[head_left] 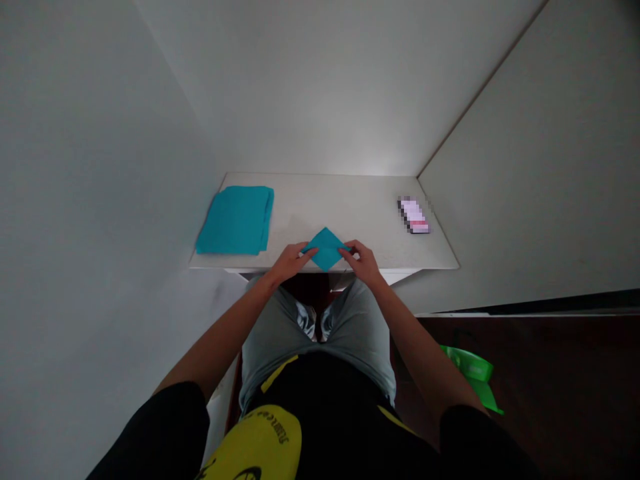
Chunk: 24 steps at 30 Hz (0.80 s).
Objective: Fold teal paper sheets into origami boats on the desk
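As both hands work at the middle of the desk's (345,200) near edge, a folded turquoise paper (327,249) forms a diamond, one corner pointing to the far edge, the opposite one reaching the near edge. Its broader span appears to run left to right, parallel to that near edge, with a crease line across it. The left hand (291,262) pinches the left corner between thumb and fingers; the right hand (367,263) pinches the right corner likewise. Whether the paper rests on the surface or is slightly raised cannot be told. Turquoise sheets (235,221) lie stacked along the left edge, while a pixelated phone (414,215) lies slantwise near the right edge.
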### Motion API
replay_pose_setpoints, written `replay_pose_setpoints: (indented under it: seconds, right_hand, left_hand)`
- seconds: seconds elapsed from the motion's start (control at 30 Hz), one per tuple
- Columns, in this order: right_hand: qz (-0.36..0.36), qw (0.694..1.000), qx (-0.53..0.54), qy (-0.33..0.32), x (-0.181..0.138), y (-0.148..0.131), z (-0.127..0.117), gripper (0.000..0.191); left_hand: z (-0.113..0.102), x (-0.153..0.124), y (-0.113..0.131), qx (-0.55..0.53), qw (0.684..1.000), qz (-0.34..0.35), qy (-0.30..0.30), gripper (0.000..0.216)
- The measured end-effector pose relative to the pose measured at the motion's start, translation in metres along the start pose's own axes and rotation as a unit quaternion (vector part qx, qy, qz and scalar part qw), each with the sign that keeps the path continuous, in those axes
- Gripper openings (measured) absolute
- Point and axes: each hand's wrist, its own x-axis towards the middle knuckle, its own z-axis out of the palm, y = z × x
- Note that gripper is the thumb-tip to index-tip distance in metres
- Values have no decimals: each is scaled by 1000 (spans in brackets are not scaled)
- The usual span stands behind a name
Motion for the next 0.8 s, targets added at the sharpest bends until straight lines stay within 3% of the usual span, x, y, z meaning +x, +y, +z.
replay_pose_setpoints:
  seconds: [0.13, 0.3, 0.43, 0.6, 0.7, 0.8]
  right_hand:
    - [23, 999, 26, 10, 23, 8, 1, 35]
    - [-12, 996, -84, -36, 28, 32, 6, 19]
    - [-75, 983, -159, -60, 22, 39, 5, 24]
    - [-95, 970, -207, -84, 8, 21, 7, 28]
    - [-107, 963, -231, -94, -4, -2, 29, 45]
    - [-134, 949, -239, -155, -16, -19, 57, 67]
  left_hand:
    - [-9, 18, -1, -34, 998, 6, 54, 39]
    - [-6, 22, -26, 63, 996, 33, 60, 17]
    - [2, 11, -40, 127, 987, 98, 30, 30]
    - [9, -12, -35, 203, 967, 149, -23, 50]
    - [11, -21, -30, 233, 959, 161, -29, 56]
    - [11, -22, -29, 246, 957, 150, -39, 58]
